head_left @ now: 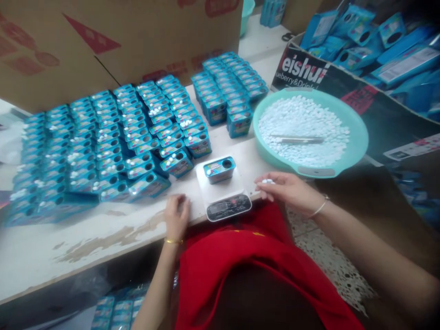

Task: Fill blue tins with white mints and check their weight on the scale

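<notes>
My right hand (280,187) is closed around some small white tablets (268,181), just right of a white scale (202,185). On the scale's plate stands one small blue box (219,170) with a dark round hole in its top and something white at its left end. My left hand (177,211) rests at the table edge left of the scale, its fingers curled; what they hold, if anything, is hidden. A turquoise basin (359,133) full of white tablets, with a metal strip (298,139) lying on them, stands beyond my right hand.
Rows of blue boxes (137,137) cover the white table (120,243) at left, many with white tablets on top. Another block of boxes (228,87) stands behind the scale. A large cardboard box (154,36) rises at the back. A dark carton (302,68) holds more blue boxes at right.
</notes>
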`<state>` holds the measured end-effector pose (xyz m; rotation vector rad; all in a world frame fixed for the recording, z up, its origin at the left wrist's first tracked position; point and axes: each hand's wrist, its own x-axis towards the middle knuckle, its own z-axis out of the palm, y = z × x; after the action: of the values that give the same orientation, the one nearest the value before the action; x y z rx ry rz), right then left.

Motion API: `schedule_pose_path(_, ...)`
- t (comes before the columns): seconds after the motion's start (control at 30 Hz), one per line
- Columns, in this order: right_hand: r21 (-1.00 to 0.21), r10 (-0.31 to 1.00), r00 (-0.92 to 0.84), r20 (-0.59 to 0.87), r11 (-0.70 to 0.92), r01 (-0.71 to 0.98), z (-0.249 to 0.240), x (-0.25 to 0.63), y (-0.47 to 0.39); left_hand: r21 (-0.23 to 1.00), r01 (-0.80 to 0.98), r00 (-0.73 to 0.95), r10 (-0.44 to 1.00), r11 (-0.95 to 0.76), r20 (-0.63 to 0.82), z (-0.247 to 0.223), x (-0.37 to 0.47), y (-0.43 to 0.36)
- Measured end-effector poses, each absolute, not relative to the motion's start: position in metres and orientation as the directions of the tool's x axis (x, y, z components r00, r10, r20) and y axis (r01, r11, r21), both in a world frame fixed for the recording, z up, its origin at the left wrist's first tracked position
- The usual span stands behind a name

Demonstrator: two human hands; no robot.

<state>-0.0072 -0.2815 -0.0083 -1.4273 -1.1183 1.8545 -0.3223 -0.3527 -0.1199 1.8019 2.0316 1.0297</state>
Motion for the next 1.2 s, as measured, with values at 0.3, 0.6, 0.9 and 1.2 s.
schedule_pose_path(0.3,-0.922,0.815,-0.448,-0.367,-0.382,0.061,0.036,-0.047,-0.241,0.678,0.717,-0.184,0.895,-0.160,0.406,-0.107,-0.311,-0.345)
schedule_pose_path(0.6,-0.695,0.678,-0.481,-0.555,-0.696,-0.179,-0.010,-0.067,-0.271,0.396,0.800,0.173,0.805,-0.451,0.567,-0.026,-0.284,-0.287)
schedule_pose_path(0.9,-0.356,0.606,-0.539,-0.585,-0.789,-0.500,-0.032,-0.097,-0.281,0.424,0.687,0.419,0.799,-0.590,0.432,0.011,-0.267,-0.284)
schedule_pose_path(1.2,-0.321,0.602,-0.407,-0.687,-0.753,-0.574,-0.039,-0.083,-0.282,0.515,0.714,0.293,0.871,-0.474,0.394,-0.047,-0.275,-0.268)
